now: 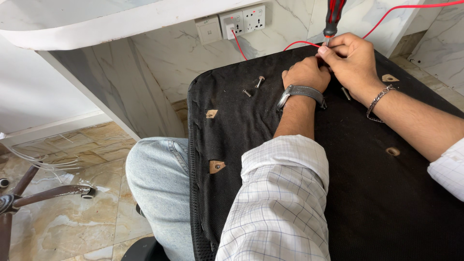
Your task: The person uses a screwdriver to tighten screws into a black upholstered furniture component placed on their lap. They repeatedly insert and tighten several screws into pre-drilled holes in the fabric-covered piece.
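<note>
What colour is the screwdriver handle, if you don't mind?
Red and black; the screwdriver handle shows best in the head view.

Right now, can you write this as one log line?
left hand: steadies screwdriver tip | right hand: grips screwdriver | on: black seat underside | loose bolts nearby

We cannot see the tip of the screwdriver (332, 21); the right hand (352, 60) and left hand (305, 73) cover it, and its handle is cut by the top edge. The black seat panel (367, 183) runs past the bottom and right edges. The chair base (29, 195) is cut at the left.
</note>
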